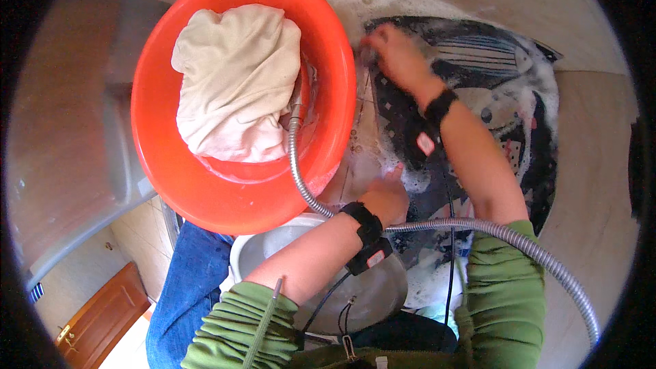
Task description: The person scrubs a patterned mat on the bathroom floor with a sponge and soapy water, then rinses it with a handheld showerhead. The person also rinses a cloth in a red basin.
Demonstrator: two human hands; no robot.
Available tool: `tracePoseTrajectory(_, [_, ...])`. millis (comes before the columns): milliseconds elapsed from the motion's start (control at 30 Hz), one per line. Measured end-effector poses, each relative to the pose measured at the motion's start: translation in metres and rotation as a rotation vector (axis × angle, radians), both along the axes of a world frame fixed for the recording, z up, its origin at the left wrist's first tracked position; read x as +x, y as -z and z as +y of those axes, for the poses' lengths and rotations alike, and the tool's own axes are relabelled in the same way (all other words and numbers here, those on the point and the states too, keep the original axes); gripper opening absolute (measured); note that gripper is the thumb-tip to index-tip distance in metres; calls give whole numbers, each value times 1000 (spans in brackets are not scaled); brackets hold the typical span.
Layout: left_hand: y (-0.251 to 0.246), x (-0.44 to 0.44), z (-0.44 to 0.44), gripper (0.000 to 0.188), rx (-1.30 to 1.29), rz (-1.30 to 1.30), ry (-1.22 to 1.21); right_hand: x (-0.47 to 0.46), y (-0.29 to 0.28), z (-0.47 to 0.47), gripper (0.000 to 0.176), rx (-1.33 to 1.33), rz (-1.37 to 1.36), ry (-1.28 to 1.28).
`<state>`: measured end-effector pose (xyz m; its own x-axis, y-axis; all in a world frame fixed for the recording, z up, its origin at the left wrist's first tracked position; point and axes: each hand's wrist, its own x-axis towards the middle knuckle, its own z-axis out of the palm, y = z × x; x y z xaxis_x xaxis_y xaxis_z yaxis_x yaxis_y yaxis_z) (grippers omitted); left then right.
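Observation:
A dark patterned cloth mat [405, 107], wet and covered in suds, lies flat on the tiled floor at the right. My right hand [400, 54] is at its upper left corner, blurred, fingers curled; whether it grips the edge or a brush is unclear. Near the mat's left edge is my left hand [387, 195], beside the foam, its fingers partly hidden and blurred. Left of both hands stands a red plastic basin [230, 205] holding a bunched cream cloth [236, 82]. A flexible metal shower hose [302, 179] runs out of the basin, passing by my left wrist.
A pale bucket [379, 297] stands between my legs, under my left forearm. The hose arcs toward the lower right. Black cables hang from both wristbands. A large brownish, smooth-sided fixture [77, 113] fills the far left, and a wooden door [107, 318] shows at lower left.

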<state>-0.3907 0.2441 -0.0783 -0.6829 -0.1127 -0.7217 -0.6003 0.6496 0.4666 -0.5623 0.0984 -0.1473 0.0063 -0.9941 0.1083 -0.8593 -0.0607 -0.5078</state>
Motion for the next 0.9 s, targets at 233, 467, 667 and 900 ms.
tracePoseTrajectory(233, [9, 6, -9, 37, 125, 69, -69, -30, 9, -9, 53, -74, -32, 254])
tracePoseTrajectory(467, [17, -9, 8, 77, 132, -149, -177, -17, -20, 124, 54, 179, 5, -158])
tracePoseTrajectory(667, [7, 1, -20, 72, 239, -136, -8, -134, -5, 131, 55, 17, 121, 688])
tracePoseTrajectory(900, [66, -22, -71, 64, -60, 253, -1019, -120, 10, 242, 56, 105, 36, 894])
